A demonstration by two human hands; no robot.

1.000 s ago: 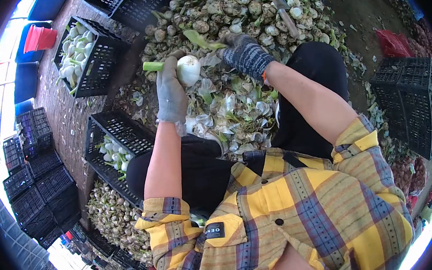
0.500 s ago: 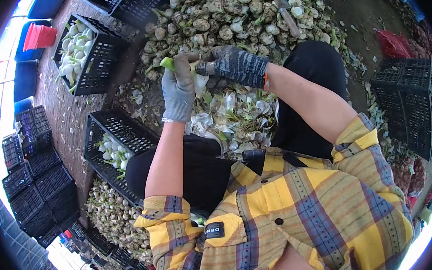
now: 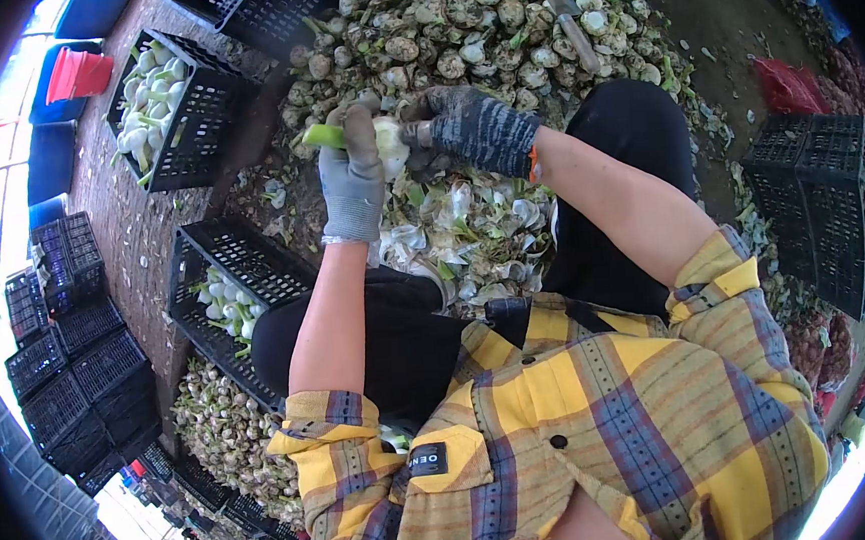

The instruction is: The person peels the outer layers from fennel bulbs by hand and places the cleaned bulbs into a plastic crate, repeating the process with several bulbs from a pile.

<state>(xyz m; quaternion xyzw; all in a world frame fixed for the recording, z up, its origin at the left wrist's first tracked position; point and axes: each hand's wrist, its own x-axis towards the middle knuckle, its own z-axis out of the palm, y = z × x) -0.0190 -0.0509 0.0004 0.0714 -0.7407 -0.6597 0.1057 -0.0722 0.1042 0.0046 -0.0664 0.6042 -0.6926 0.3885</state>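
Observation:
My left hand [image 3: 353,170], in a pale grey glove, is closed round a garlic bulb [image 3: 393,150] whose green stem sticks out to the left. The bulb's white side faces my right hand [image 3: 478,134], in a dark grey knit glove. Those right fingers are curled up against the bulb's root end. A small greyish, shiny piece shows at the right fingertips, too small to name. Beneath both hands lies a heap of peeled garlic skins [image 3: 480,232]. Just beyond is a large pile of soil-stained garlic bulbs [image 3: 436,39].
A knife [image 3: 571,29] with a worn handle lies on the pile. Black crates of white garlic stand at left, one farther off [image 3: 207,125] and one by my knee [image 3: 251,258]. Stacked black crates [image 3: 814,208] stand at right. A red bucket [image 3: 78,74] is at far left.
The bulb has turned in my left hand, so more of its white side shows and the green stem points further left. My right hand has shifted slightly.

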